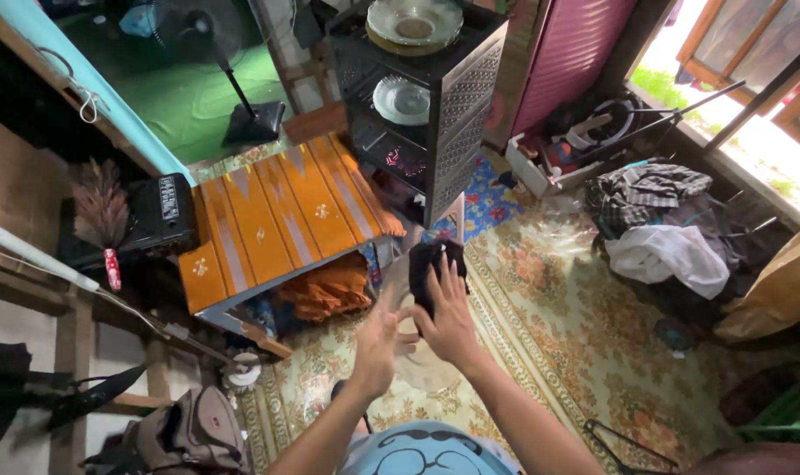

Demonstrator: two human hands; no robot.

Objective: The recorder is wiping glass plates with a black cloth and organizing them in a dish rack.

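centrally, just below the middle of the frame, the right hand (448, 321) grips a dark cloth (433, 268), its fingers spread up over the fabric and curled around it. just left of it, the left hand (378, 343) is open with fingers loosely spread, touching nothing i can make out. above them sits an orange patterned table (277, 211) and a black shelf (435, 114) with plates; a floral rug (576, 325) lies beneath.

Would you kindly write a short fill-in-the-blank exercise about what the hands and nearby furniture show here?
1. The right hand grips a crumpled cloth coloured ____.
2. The left hand is ____, fingers spread.
3. The low table wears a striped cover coloured ____.
4. On top of the black shelf unit sits a glass ____.

Missing words: black; open; orange; bowl
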